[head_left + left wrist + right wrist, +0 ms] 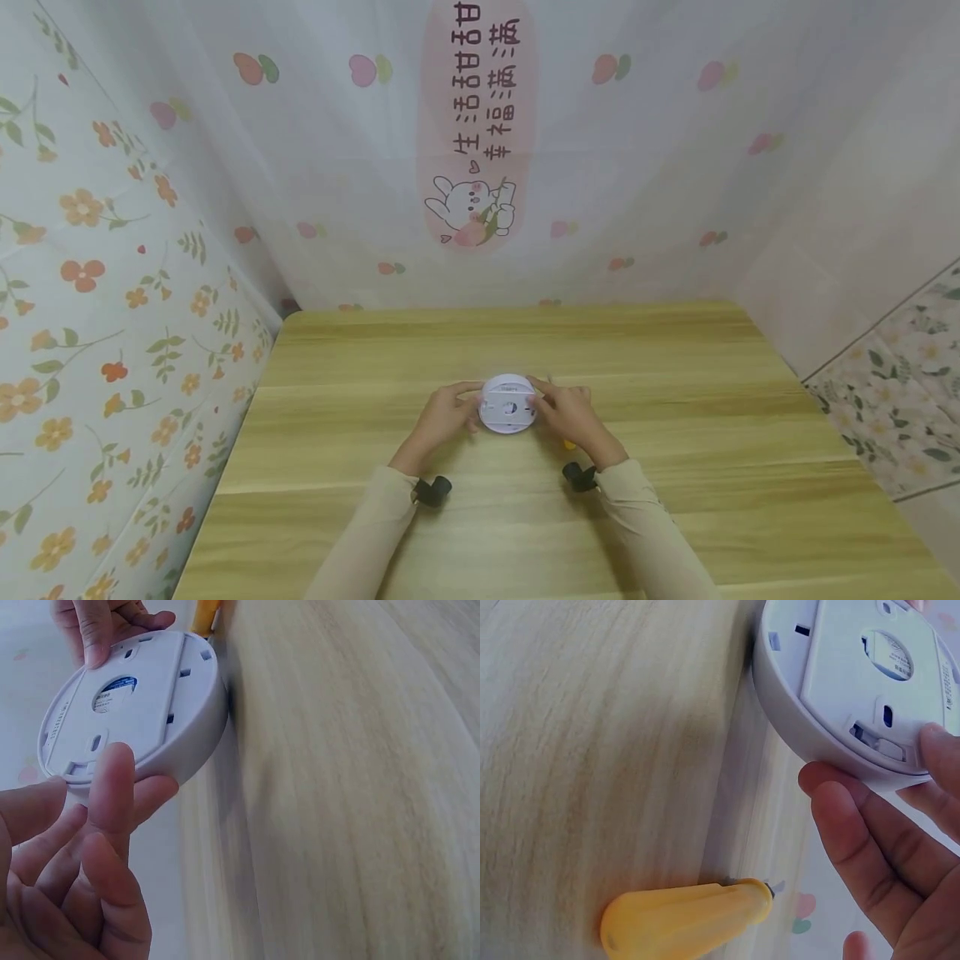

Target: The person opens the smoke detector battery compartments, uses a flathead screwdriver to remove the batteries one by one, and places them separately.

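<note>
A round white smoke alarm (497, 422) is held between both hands over the table, its back with the slotted mounting plate (146, 705) facing up. Through a round hole in that plate, a printed label (892, 658) shows. My left hand (441, 415) grips the left side of the rim, fingers beneath the edge. On the opposite side my right hand (573, 413) pinches the rim, thumb on the plate and fingers under the side wall. A yellow-handled screwdriver (686, 919) lies on the table beside the right hand, mostly hidden by it in the head view.
The wood-grain table (360, 358) reaches back to a white curtain (322, 150) with fruit prints and lettering. A floral curtain (112, 317) hangs along the left. Black camera mounts (432, 492) sit on both wrists.
</note>
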{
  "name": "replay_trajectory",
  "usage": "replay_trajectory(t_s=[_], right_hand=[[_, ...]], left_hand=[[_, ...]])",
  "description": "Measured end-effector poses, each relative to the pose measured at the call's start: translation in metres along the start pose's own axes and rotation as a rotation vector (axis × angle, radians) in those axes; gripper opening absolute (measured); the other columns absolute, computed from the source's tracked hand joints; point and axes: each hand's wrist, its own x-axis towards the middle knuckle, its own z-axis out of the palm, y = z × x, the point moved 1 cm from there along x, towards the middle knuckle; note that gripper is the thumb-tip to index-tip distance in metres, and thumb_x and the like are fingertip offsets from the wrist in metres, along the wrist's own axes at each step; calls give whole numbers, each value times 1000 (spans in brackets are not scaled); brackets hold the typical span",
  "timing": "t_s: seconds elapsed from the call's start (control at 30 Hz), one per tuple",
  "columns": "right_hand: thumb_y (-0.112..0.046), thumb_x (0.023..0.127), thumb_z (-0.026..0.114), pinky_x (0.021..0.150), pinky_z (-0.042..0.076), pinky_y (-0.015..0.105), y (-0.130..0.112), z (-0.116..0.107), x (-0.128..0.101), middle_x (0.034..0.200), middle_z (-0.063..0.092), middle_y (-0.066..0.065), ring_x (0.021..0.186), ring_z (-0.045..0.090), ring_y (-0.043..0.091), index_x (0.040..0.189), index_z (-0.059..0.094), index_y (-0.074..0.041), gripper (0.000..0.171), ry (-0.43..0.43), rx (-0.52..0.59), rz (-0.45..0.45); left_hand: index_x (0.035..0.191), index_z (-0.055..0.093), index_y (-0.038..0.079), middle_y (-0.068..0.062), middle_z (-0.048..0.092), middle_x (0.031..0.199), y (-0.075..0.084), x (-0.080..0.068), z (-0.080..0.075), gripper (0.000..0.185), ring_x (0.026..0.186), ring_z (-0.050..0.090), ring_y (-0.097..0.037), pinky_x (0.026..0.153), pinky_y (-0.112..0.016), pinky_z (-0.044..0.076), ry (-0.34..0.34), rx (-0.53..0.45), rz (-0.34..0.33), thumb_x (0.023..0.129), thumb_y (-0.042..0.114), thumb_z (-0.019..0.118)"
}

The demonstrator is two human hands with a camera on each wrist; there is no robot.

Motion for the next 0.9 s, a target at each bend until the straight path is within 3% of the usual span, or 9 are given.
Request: replay_trajectory(t_s=[0.23, 0.5, 0.9], right_hand=[[-28, 96, 57, 78, 27, 39, 2, 1, 3, 51, 38, -5, 70, 50, 18, 134, 58, -12, 41, 15, -20, 12], [-29, 94, 60, 77, 24, 40, 5, 4, 7, 63, 61, -6, 64, 50, 12, 135, 57, -10, 45, -42, -20, 14], [-30, 96, 58, 76, 19, 41, 4, 9, 10, 59, 46, -4, 59, 42, 15, 130, 60, -8, 40, -90, 14, 61]], left_hand=[[131, 58, 4, -14, 73, 77, 0, 2, 0, 37, 57, 68, -23, 60, -24, 53, -18, -16, -1, 97, 19, 56], [131, 57, 0, -11, 72, 73, 1, 6, 0, 39, 59, 68, -21, 60, -25, 54, -54, 0, -10, 96, 17, 58], [129, 56, -5, -11, 71, 73, -7, 7, 1, 42, 62, 68, -18, 66, -28, 57, -93, -57, -81, 96, 19, 58]])
